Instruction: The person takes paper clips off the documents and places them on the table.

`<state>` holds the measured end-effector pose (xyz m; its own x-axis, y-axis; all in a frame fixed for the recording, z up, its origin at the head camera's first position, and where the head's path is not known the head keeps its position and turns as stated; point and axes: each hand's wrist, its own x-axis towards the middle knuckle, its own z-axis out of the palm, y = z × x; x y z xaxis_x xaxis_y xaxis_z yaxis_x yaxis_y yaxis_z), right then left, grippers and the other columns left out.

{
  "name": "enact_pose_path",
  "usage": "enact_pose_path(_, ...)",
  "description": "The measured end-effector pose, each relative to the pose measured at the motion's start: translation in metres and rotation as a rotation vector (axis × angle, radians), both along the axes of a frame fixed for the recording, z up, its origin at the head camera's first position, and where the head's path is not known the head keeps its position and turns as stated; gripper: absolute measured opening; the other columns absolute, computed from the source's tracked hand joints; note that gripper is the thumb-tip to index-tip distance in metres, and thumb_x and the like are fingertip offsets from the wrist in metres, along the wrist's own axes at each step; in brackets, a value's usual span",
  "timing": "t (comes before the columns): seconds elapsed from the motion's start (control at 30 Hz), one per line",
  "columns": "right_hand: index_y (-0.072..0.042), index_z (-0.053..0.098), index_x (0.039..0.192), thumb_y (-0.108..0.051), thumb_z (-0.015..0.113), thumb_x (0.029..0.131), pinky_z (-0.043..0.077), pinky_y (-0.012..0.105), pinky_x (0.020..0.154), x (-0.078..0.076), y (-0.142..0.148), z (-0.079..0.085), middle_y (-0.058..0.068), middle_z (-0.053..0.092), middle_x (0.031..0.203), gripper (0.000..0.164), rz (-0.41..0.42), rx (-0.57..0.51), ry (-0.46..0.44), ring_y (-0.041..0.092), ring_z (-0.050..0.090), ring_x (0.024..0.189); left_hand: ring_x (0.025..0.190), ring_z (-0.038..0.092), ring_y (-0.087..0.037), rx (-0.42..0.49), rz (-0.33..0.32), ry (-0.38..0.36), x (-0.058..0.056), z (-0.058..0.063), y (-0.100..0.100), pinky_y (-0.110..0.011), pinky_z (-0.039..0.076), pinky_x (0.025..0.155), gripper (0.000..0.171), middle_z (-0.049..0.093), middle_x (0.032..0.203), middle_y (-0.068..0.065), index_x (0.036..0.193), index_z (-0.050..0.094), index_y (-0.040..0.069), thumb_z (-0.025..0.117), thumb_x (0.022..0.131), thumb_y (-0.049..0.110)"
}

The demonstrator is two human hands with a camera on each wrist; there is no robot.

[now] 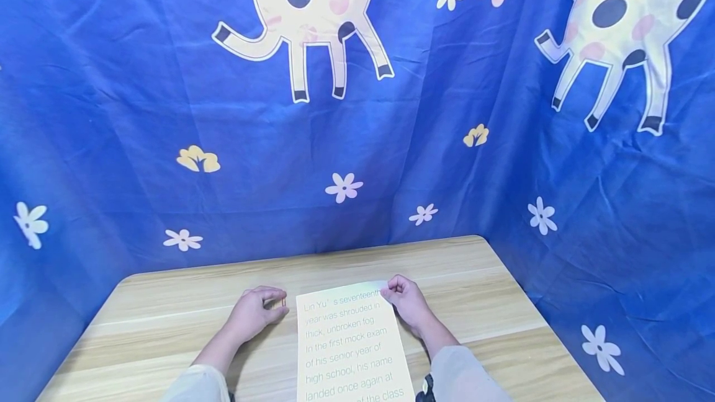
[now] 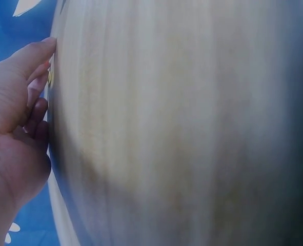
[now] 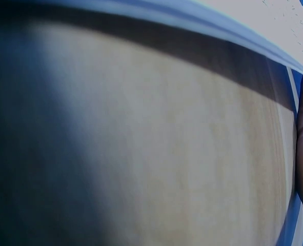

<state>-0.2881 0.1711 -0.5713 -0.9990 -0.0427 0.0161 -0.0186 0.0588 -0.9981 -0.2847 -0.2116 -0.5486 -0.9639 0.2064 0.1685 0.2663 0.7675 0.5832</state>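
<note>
A white stack of paper with large printed English text lies on the table in front of me, its lower end cut off by the frame. My right hand pinches its upper right corner between thumb and fingers. In the right wrist view the paper's edge looks layered and stands a little off the table. Left of the paper and apart from it, my left hand holds a small, thin yellow-orange piece between thumb and fingers. Its kind is too small to tell; the left wrist view shows only a yellow bit.
The pale wood-grain table has rounded far corners. A blue curtain with printed cows and flowers hangs behind it and along the right side. Something dark shows at the right sleeve's cuff.
</note>
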Motion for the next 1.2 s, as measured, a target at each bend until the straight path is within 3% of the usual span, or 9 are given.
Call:
enact_pose_path(0.4,0.005,0.061,0.099,-0.003,0.072,0.101,0.052,0.019,0.07,-0.0007,0.0,-0.0002,-0.004,0.061,0.082,0.015,0.0,-0.001,0.004,0.012,0.059,0.08,0.126,0.064,-0.04,-0.004,0.015,0.029,0.0008,0.0016,0.0019,-0.059,0.048,0.114,0.035,0.078,0.133,-0.01,0.122,0.081,0.01,0.084,0.095,0.031)
enact_pose_path(0.63,0.004,0.061,0.099,-0.004,0.073,0.101,0.052,0.02,0.071,-0.0013,0.0005,-0.0007,-0.004,0.061,0.082,0.014,-0.002,0.008,0.005,0.013,0.059,0.08,0.129,0.065,-0.042,-0.007,0.013,0.038,0.0014,0.0011,0.0023,-0.063,0.046,0.116,0.029,0.078,0.131,-0.011,0.12,0.082,0.009,0.082,0.097,0.026)
enact_pose_path(1.0,0.004,0.061,0.098,-0.003,0.073,0.1,0.052,0.019,0.071,-0.001,0.0008,-0.0007,-0.004,0.061,0.081,0.015,0.002,-0.002,0.005,0.012,0.06,0.08,0.128,0.063,-0.043,-0.014,0.005,0.021,0.0016,0.0004,0.0014,-0.063,0.047,0.115,0.038,0.076,0.135,-0.013,0.124,0.08,0.009,0.086,0.092,0.028)
enact_pose_path(1.2,0.005,0.06,0.098,-0.002,0.073,0.1,0.052,0.019,0.071,-0.0009,0.0001,-0.0007,-0.004,0.061,0.081,0.015,0.002,-0.01,0.006,0.011,0.06,0.081,0.132,0.06,-0.046,0.013,-0.005,-0.024,0.0018,0.0027,-0.0004,-0.066,0.045,0.118,0.045,0.073,0.14,-0.016,0.128,0.078,0.009,0.088,0.091,0.032)
